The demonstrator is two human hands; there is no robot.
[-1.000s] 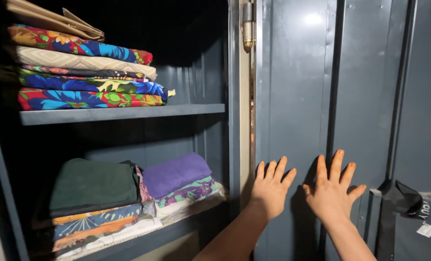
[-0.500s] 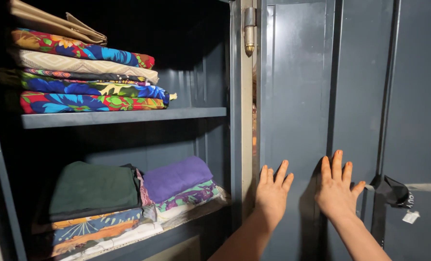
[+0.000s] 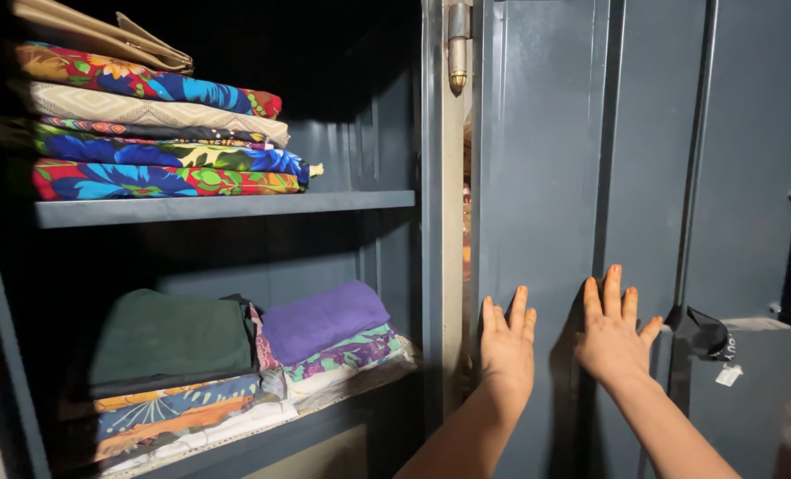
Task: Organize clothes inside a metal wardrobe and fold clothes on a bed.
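Fingers spread and gripping nothing, left hand [image 3: 507, 348] and right hand [image 3: 614, 335] press flat on the open grey cupboard door [image 3: 591, 177] near its brass hinge [image 3: 458, 44], where the narrow gap beside it could perhaps pinch a fingertip.

Left hand [image 3: 507, 348]: seen bare from the back, at about six o'clock in the view; no glove, ring or band is worn.
Right hand [image 3: 615, 335]: likewise seen bare, toward five o'clock; nothing is worn on the fingers [image 3: 612, 286].
Wrists: no watch, bracelet or strap is worn on either.
Forearms: both are seen uncovered down to the lower edge.
Sleeves: none are seen on the visible length of either arm.
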